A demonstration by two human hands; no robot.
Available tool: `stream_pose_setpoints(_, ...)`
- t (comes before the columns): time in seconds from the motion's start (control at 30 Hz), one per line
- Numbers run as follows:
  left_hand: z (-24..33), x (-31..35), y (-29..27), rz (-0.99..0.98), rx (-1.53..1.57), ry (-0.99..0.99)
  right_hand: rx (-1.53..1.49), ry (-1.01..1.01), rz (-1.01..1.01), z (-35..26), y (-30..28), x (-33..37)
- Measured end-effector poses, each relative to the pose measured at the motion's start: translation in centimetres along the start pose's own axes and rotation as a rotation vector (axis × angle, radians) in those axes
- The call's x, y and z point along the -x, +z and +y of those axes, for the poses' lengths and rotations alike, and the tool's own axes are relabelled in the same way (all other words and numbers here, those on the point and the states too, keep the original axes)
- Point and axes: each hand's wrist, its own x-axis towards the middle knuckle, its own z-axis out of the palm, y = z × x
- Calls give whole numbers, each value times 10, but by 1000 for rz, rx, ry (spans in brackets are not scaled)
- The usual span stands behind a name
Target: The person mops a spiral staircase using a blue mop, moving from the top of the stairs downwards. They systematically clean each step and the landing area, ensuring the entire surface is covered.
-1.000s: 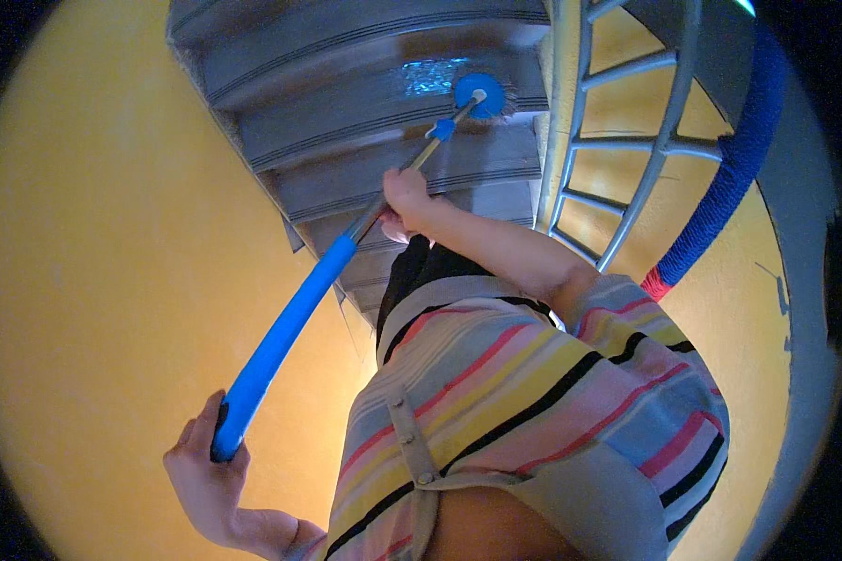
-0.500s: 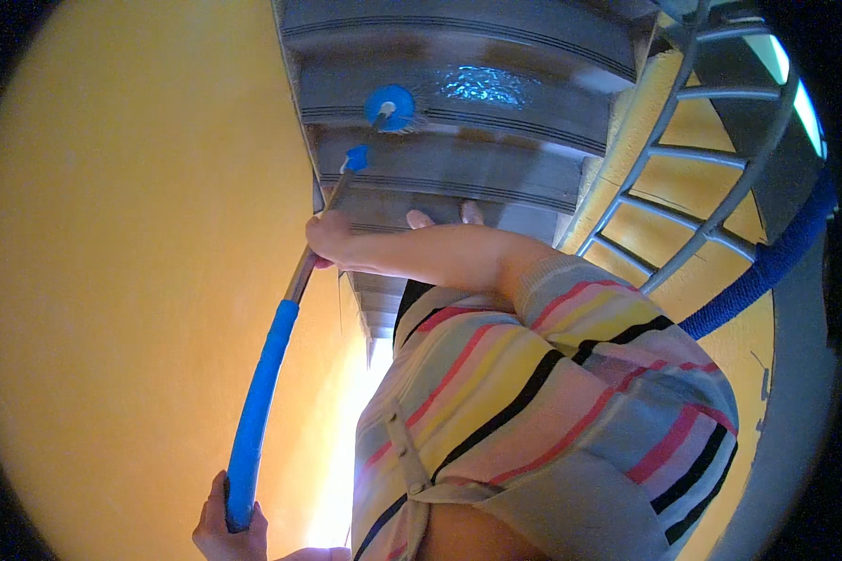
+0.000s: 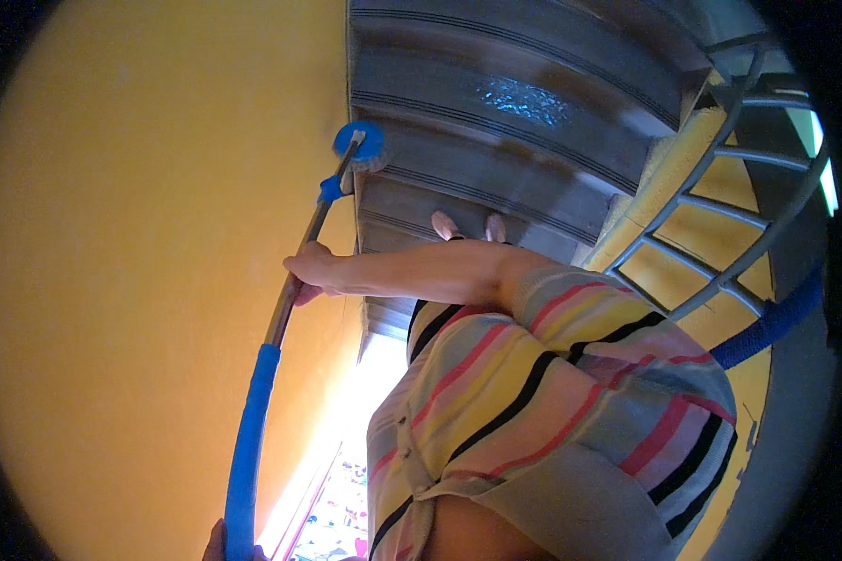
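A long-handled round-headed mop (image 3: 295, 271) runs up along the yellow wall, with a metal pole and a blue sleeve on its lower part. Its round blue head (image 3: 370, 140), fringed with pale strands, is at the stairs' left side, where they meet the wall; whether it touches a step I cannot tell. My right hand (image 3: 313, 266) is closed around the metal pole, that arm reaching across my body. At the lower edge my left hand (image 3: 217, 542) wraps the blue sleeve's bottom end, mostly cut off by the frame.
Dark stairs (image 3: 524, 178) with ribbed edges curve upward; a wet, shiny patch (image 3: 526, 100) lies on one tread. My feet (image 3: 468, 227) stand below it. Yellow wall (image 3: 159, 234) borders the left, a grey metal railing (image 3: 702, 210) with a blue-wrapped rail (image 3: 776, 323) the right.
The mop head has moved left across the steps to the wall, and both hands have shifted with the pole. The left hand has dropped lower. The stairs sit farther right in view.
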Motion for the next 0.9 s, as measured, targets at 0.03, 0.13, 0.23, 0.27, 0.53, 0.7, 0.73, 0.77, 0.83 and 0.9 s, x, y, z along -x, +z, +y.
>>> stream_pose_setpoints(0.03, -15, 3, 8, 15, 67, 37, 19, -12, 12, -3, 1, 7)
stream_pose_setpoints(0.13, -31, -10, 37, 83, 108, 104, 51, -99, 118, -19, -7, 2)
stream_pose_setpoints(0.23, -22, -33, 61, 174, -60, 362, 154, -156, 224, -38, -24, -26)
stream_pose_setpoints(0.27, -24, -39, 71, 168, -118, 232, 124, -184, 281, -43, -26, -31)
stream_pose_setpoints(0.53, 57, -93, 150, 51, -14, 338, 356, -278, 655, -77, -93, -104)
stream_pose_setpoints(0.7, 59, -71, 146, -29, -22, 322, 1713, -357, 377, -54, -127, -129)
stream_pose_setpoints(0.73, 55, -69, 140, 4, -7, 345, 2039, -413, 291, -60, -118, -107)
stream_pose_setpoints(0.77, 49, -67, 131, 41, 0, 378, 1918, -413, 334, -49, -121, -122)
stream_pose_setpoints(0.83, 44, -53, 107, 62, -60, 336, 1829, -446, 318, -21, -106, -141)
stream_pose_setpoints(0.9, 32, -19, 83, 43, -205, 300, 2067, -546, 93, -10, -52, -66)
